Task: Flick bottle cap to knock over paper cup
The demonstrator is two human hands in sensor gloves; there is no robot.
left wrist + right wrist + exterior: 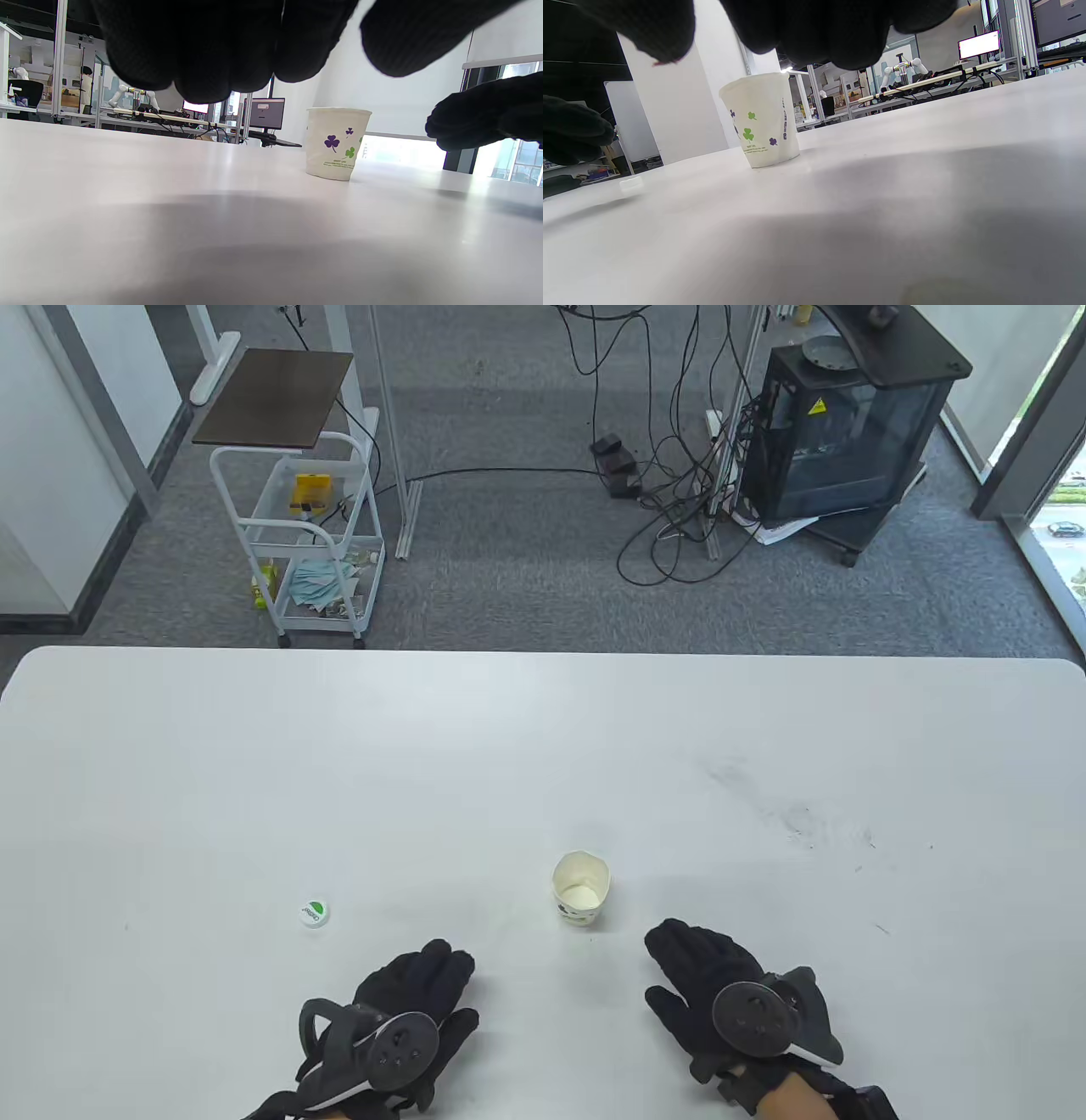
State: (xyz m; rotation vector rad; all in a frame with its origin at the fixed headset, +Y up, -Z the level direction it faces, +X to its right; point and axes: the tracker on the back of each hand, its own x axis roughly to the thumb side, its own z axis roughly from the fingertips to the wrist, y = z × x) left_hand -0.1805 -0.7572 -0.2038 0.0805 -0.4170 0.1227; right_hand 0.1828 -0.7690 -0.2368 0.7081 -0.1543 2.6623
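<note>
White table (543,746), cup (581,889) upright between my hands, cap (315,913) off left. Left hand (399,1027) and right hand (730,1001) look flat, fingers loose, holding nothing.

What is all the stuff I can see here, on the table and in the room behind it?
White paper cup with purple and green clover prints: one, upright, near the table's front middle.
White plastic bottle cap with green top: one, left of the cup, apart from it.
White table: one, faint scuff marks at right.
White wire trolley: one, on the carpet at far left, a yellow item on its shelf.
Dark cabinet on wheels: one, far right, black cables trailing beside it.
Left hand: black glove with tracker, holding nothing.
Right hand: black glove with tracker, holding nothing.
</note>
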